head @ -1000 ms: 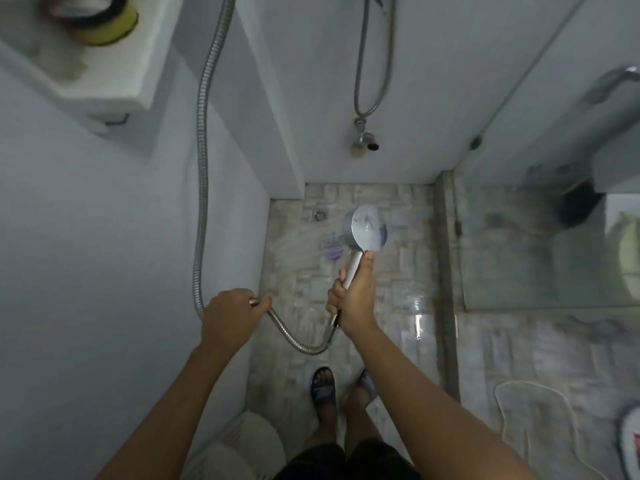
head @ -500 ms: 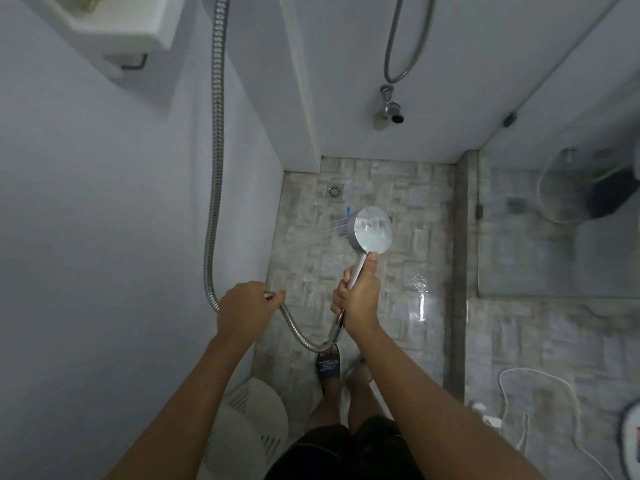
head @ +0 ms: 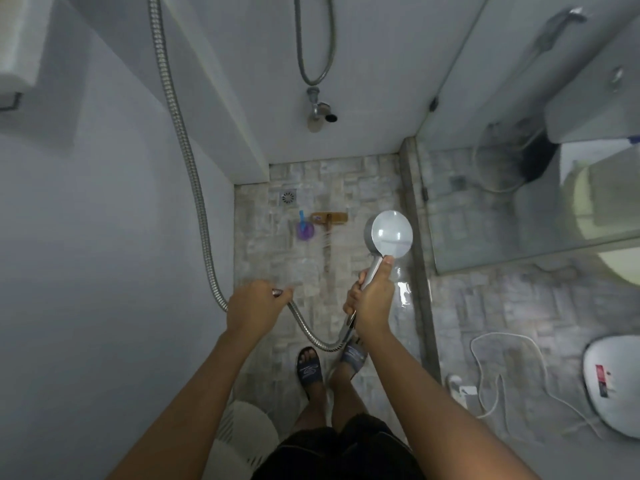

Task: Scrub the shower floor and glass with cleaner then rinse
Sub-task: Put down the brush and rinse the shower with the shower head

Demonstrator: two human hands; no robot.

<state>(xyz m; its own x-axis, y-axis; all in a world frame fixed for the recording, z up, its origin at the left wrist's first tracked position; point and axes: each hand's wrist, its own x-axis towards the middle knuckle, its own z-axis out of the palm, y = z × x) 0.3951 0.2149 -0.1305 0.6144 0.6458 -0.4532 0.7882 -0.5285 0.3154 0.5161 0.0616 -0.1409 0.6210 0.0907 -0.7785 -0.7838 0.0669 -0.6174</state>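
The right hand (head: 372, 299) grips the shower head (head: 389, 233) by its handle, aimed at the floor (head: 311, 268) ahead for rinsing, glass (head: 485, 202) just right, while the left hand (head: 252, 306) clenches the hose (head: 194, 168), probably keeping slack clear

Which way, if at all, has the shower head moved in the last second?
Yes. The shower head in the right hand has swung right, away from the floor drain and close to the curb.

Shower head (head: 391, 235) in right hand (head: 372, 299)
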